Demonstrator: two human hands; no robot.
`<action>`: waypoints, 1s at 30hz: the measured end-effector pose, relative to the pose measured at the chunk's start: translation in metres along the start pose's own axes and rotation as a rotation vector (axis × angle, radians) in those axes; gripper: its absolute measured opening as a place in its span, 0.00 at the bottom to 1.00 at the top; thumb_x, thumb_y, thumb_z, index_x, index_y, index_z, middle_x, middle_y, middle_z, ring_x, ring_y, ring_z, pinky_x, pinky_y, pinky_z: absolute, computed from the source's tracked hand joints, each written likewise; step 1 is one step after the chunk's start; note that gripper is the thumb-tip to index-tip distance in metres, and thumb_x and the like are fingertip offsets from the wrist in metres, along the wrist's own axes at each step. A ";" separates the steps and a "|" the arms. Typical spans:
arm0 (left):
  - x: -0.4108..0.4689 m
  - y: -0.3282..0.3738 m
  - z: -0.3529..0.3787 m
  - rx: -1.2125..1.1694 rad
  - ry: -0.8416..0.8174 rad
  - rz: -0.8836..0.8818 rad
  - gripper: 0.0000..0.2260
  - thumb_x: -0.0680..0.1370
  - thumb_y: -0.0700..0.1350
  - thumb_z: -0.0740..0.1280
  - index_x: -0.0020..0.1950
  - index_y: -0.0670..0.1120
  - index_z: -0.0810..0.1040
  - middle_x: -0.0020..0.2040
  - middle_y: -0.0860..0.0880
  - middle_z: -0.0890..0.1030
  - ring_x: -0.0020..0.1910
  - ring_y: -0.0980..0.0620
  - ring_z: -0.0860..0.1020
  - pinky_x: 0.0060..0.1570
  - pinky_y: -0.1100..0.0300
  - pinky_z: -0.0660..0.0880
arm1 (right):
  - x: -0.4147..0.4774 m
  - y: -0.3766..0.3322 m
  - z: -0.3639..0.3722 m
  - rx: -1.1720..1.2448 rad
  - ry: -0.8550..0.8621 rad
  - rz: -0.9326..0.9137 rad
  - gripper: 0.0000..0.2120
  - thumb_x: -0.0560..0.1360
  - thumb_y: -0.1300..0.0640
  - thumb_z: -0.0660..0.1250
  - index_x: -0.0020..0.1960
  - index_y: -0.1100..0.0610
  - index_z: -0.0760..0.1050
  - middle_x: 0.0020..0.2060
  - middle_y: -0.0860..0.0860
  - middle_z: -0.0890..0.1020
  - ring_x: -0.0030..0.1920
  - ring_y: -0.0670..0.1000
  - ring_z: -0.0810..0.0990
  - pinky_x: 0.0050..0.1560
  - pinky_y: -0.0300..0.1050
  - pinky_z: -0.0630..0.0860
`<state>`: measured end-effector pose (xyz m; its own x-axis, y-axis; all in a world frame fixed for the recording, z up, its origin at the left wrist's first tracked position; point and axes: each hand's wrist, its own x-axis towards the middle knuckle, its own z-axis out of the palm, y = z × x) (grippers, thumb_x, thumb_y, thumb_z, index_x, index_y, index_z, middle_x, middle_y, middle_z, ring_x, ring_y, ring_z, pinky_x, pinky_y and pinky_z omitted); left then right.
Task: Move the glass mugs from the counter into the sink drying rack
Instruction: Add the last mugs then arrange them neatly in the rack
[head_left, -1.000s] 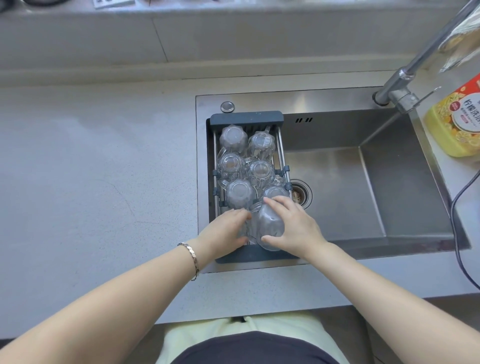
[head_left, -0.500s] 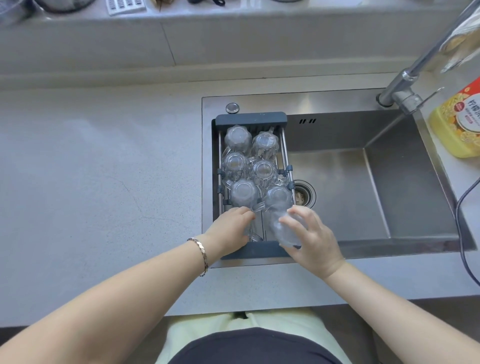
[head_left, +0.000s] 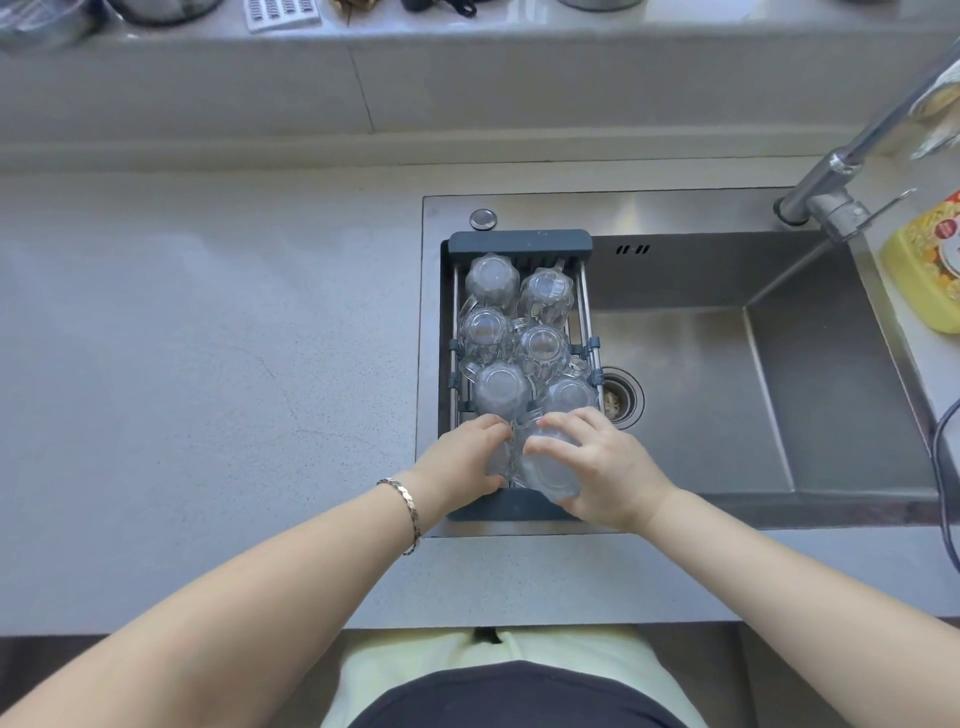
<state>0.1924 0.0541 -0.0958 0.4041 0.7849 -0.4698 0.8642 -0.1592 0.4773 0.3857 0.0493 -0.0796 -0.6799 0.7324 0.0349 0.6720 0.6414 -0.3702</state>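
A dark grey drying rack (head_left: 519, 242) spans the left end of the steel sink (head_left: 727, 395). Several clear glass mugs (head_left: 491, 278) stand upside down in it, in two rows. At the rack's near end my right hand (head_left: 605, 467) is closed on a glass mug (head_left: 545, 467) that lies tilted over the rack's front edge. My left hand (head_left: 465, 460) grips another glass mug (head_left: 503, 457) right beside it, mostly hidden by my fingers. The two held mugs touch each other.
A grey counter (head_left: 208, 389) stretches left of the sink. A faucet (head_left: 841, 176) rises at the back right beside a yellow dish soap bottle (head_left: 930, 260). A dark cable (head_left: 943, 467) hangs at the right edge. The sink drain (head_left: 618, 397) lies right of the rack.
My right hand has shifted the tilted mug slightly left, closer against the one in my left hand. My left hand has stayed at the rack's near left corner.
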 end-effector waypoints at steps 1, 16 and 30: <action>0.000 0.000 0.000 0.001 0.003 0.004 0.23 0.73 0.43 0.70 0.66 0.44 0.70 0.68 0.48 0.70 0.64 0.47 0.71 0.63 0.52 0.72 | 0.000 0.001 -0.001 0.020 0.004 -0.007 0.31 0.54 0.56 0.78 0.54 0.47 0.69 0.52 0.54 0.81 0.45 0.59 0.79 0.31 0.46 0.79; 0.051 0.036 -0.034 0.232 0.208 0.235 0.22 0.75 0.39 0.64 0.69 0.43 0.68 0.68 0.46 0.71 0.63 0.44 0.72 0.60 0.50 0.70 | -0.029 0.015 -0.010 0.268 0.113 0.250 0.27 0.58 0.58 0.74 0.53 0.47 0.69 0.57 0.51 0.78 0.56 0.54 0.74 0.47 0.49 0.80; 0.116 0.034 -0.059 0.538 0.069 0.021 0.28 0.75 0.47 0.68 0.72 0.51 0.61 0.65 0.44 0.72 0.64 0.43 0.69 0.63 0.49 0.68 | -0.035 0.042 -0.019 0.251 0.023 0.168 0.25 0.60 0.58 0.70 0.54 0.46 0.68 0.56 0.49 0.76 0.54 0.55 0.75 0.40 0.51 0.80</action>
<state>0.2508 0.1750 -0.0902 0.4181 0.8126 -0.4061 0.8948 -0.4454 0.0299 0.4434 0.0545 -0.0787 -0.5567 0.8303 -0.0267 0.6792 0.4364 -0.5901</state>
